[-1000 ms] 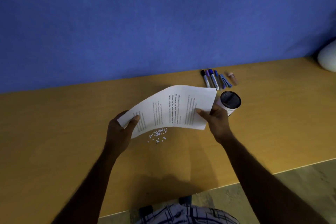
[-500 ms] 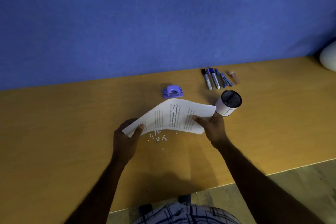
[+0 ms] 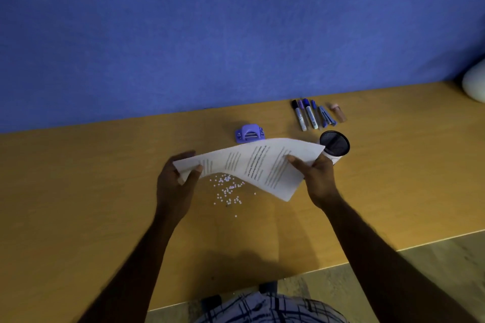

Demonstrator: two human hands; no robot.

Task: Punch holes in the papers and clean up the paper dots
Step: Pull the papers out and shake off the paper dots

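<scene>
A printed white paper (image 3: 252,162) hangs curved above the wooden desk (image 3: 78,191), held at both ends. My left hand (image 3: 175,181) grips its left end, thumb on top. My right hand (image 3: 315,173) pinches its right edge. Several small white paper dots (image 3: 227,189) lie scattered on the desk below the sheet, between my hands. A purple hole punch (image 3: 249,134) sits on the desk just behind the paper.
A black mesh cup (image 3: 336,145) with a white sleeve stands right behind my right hand. Several markers and pens (image 3: 311,114) lie in a row near the blue wall. A white rounded object (image 3: 475,84) is at the far right. The desk's front edge runs below my forearms.
The paper has dropped lower and flattened toward the desk, which uncovered the purple hole punch behind it. Both hands moved down with the sheet and kept hold.
</scene>
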